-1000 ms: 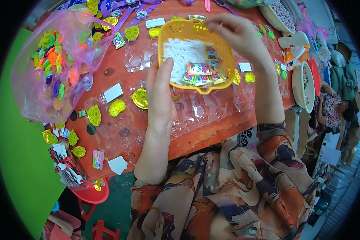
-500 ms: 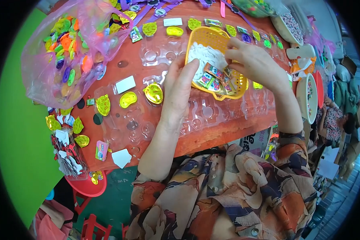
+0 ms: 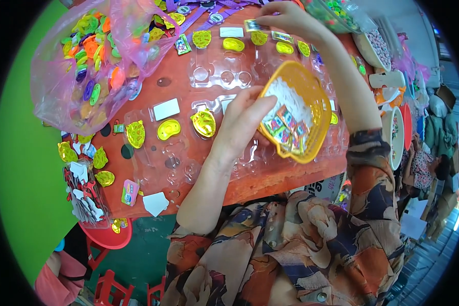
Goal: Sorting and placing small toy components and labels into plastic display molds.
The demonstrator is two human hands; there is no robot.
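"Two bare hands are showing, apart from each other. What is the left hand [image 3: 242, 120] doing?"

"It is clamping the left rim of a yellow mesh basket [image 3: 317, 130], its thumb lying over the edge. The basket is tilting above a red table [image 3: 178, 69]."

"What is lying inside the basket?"

"Small white pieces [image 3: 289, 96], rather blurred, are covering much of its bottom, and colourful little packets [image 3: 285, 125] are heaping up at its near end."

"And the right hand [image 3: 283, 18]?"

"It is reaching beyond the basket, pinching one small packet [image 3: 251, 25] in its fingertips. Whether that packet is touching anything below, I cannot tell."

"What is surrounding the basket?"

"Clear moulded trays [image 3: 222, 69] are spreading to its left and beyond it, with shiny yellow pieces [image 3: 204, 122] and white cards [image 3: 167, 109] lying among them. Well to its left, a pink see-through bag [image 3: 51, 102] is bulging with bright plastic pieces [image 3: 89, 48]. Purple watches [image 3: 217, 18] are lying beyond the basket, towards the left."
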